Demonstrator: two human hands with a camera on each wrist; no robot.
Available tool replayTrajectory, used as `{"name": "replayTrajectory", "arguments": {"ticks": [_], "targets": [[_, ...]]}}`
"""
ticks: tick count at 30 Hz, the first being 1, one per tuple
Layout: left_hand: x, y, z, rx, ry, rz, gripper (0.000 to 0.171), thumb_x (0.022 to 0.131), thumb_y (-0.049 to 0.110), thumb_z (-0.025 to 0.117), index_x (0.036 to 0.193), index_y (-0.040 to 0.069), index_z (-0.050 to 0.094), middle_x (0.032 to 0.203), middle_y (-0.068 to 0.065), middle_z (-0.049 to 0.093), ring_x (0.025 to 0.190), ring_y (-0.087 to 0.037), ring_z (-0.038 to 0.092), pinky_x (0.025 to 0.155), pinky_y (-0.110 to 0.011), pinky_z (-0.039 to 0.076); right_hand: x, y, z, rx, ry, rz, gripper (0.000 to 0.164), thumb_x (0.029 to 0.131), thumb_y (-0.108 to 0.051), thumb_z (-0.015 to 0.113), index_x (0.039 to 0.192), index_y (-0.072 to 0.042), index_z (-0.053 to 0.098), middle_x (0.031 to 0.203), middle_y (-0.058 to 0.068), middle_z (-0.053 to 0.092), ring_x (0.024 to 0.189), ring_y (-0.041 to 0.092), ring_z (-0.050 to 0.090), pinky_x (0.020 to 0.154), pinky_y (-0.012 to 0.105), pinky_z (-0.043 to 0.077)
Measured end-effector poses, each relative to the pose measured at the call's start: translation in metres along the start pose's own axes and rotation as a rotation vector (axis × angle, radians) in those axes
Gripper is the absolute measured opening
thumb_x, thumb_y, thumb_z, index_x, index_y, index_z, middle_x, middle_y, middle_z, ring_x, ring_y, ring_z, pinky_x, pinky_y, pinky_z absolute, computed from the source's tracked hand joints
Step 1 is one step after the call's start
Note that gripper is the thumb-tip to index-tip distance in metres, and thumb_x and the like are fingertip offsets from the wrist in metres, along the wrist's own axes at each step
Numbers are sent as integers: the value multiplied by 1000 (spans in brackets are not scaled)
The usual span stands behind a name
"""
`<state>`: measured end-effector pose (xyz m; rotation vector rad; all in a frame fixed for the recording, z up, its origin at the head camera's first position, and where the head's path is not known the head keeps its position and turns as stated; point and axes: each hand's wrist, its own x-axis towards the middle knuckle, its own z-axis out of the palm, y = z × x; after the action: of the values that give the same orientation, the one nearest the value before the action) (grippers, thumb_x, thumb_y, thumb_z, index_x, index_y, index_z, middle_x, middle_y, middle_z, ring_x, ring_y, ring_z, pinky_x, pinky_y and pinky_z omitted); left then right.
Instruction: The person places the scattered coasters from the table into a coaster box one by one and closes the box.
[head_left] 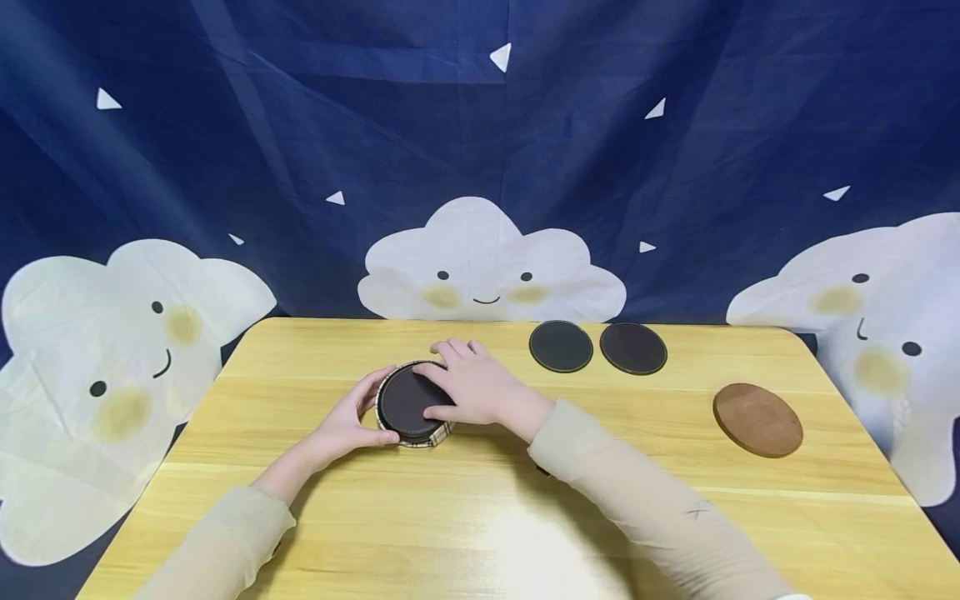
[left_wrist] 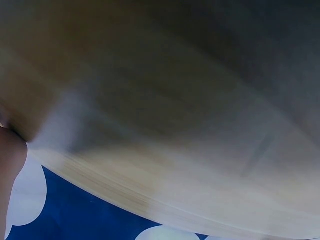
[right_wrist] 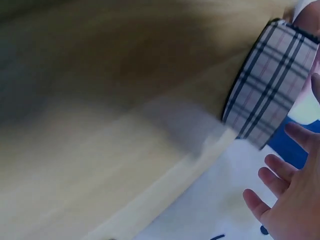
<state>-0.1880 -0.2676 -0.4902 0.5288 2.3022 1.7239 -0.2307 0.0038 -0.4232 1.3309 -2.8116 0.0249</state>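
A round coaster holder (head_left: 442,434) with a plaid side stands on the table left of the middle. At its top lies a dark brown round coaster (head_left: 407,406) with a stitched edge. My left hand (head_left: 339,431) grips the holder from the left, thumb at the front and fingers round the far side. Over the right part of the coaster is my right hand (head_left: 480,387), thumb and forefinger touching its top. The other fingers stick out loosely beyond the rim. In the right wrist view the plaid holder (right_wrist: 270,82) appears beside these spread fingers.
Two dark round coasters (head_left: 561,346) (head_left: 633,348) lie side by side near the table's back edge. A brown wooden-looking disc (head_left: 758,420) lies on the right of the light wood table (head_left: 360,517). Behind hangs a blue cloth (head_left: 420,150) with clouds.
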Motion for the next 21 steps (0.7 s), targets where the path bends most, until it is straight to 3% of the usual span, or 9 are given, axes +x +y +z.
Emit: {"name": "replayTrajectory", "arguments": {"ticks": [21], "targets": [[2,-2,1,-11,16,23,109,76,11,97,165,4,32,158,-31,46,128,12,52,111,-4,35,-38,67,-1,-35,-23,149,69,100,-60,63,156,-22,50,161,20,46,152,36,40,123,59,34]]}}
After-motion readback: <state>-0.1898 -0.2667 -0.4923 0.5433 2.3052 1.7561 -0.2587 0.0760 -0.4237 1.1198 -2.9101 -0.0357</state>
